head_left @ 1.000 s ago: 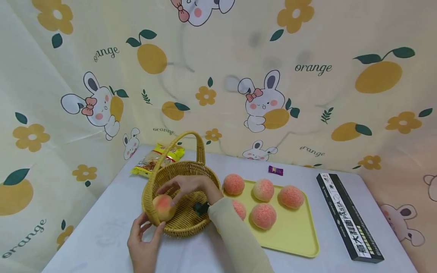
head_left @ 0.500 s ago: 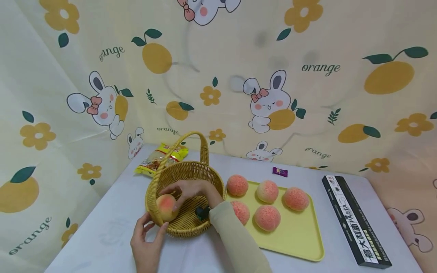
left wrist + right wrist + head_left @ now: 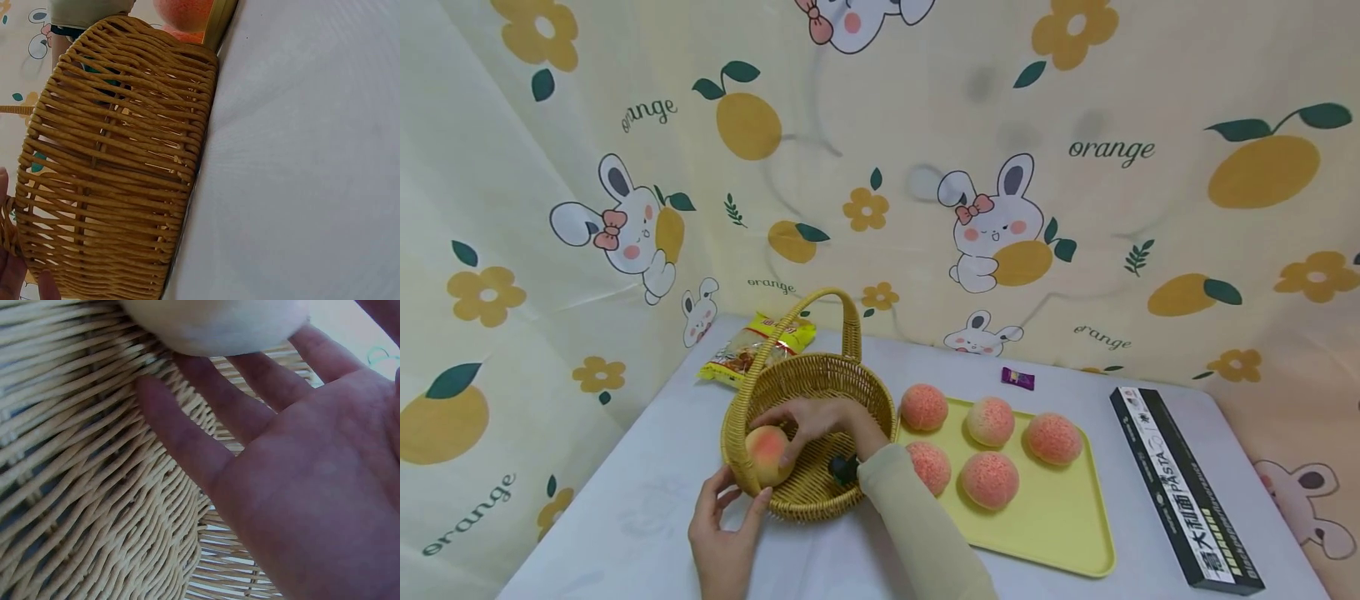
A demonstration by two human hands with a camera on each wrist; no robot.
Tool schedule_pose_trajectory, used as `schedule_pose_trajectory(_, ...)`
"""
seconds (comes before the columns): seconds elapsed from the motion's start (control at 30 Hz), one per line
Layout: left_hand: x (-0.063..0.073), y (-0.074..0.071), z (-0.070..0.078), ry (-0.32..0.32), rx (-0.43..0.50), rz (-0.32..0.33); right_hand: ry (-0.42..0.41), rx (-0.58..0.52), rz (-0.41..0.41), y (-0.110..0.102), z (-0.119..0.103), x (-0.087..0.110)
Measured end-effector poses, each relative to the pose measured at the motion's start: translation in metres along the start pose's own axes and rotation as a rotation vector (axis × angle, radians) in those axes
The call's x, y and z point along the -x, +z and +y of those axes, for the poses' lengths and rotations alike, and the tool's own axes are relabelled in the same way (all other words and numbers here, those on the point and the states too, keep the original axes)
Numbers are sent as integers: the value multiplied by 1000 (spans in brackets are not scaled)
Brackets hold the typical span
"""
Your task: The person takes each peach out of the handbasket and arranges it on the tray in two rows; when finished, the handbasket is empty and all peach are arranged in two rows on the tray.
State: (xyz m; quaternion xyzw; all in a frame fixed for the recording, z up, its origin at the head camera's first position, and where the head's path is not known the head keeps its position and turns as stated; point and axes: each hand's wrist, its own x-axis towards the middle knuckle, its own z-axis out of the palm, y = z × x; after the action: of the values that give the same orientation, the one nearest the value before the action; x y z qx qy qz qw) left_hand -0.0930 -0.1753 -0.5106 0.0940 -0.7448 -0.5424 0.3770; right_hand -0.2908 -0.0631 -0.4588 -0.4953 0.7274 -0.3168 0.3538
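Note:
A wicker basket [image 3: 812, 379] with a tall arched handle stands on the table at left centre. Inside, against its left wall, lies a peach [image 3: 767, 450] with a red blush. My right hand [image 3: 816, 419] reaches in over the basket's right side and holds that peach between thumb and fingers. In the right wrist view, its fingers [image 3: 206, 406] lie along the pale underside of the peach, close to the weave. My left hand [image 3: 722, 525] grips the basket's lower left side by the handle's base. Only its fingertips [image 3: 47, 287] show in the left wrist view, against the weave.
Right of the basket, a yellow tray [image 3: 1037, 533] bears several pink, rough-surfaced balls [image 3: 990, 480]. A black pasta box [image 3: 1183, 487] lies farther right. A purple wrapped candy [image 3: 1018, 378] sits behind the tray, and a yellow snack bag [image 3: 737, 354] behind the basket.
The whole scene has shifted slightly right in view. My right hand has settled around the peach, its fingers lower along the far side. The left hand stays on the basket.

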Motion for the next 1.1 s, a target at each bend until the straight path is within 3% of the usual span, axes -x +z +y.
schedule_pose_trajectory(0.07,0,0,1,2,-2,1,2,11,-1,1,0,-1)
schedule_pose_trajectory(0.3,-1,0,27,10,-8,5,22,20,14,2,0,-1)
schedule_pose_trajectory(0.57,0,1,1,-10,-22,-2,41,25,37,4,0,-2)
schedule_pose_trajectory(0.8,0,-1,-2,13,1,-3,47,41,44,4,0,-2)
schedule_pose_trajectory(0.93,-1,0,5,13,-9,1,42,46,53,5,-1,-3)
schedule_pose_trajectory(1.1,-2,-1,27,24,-9,-1,30,39,73,4,1,-3)
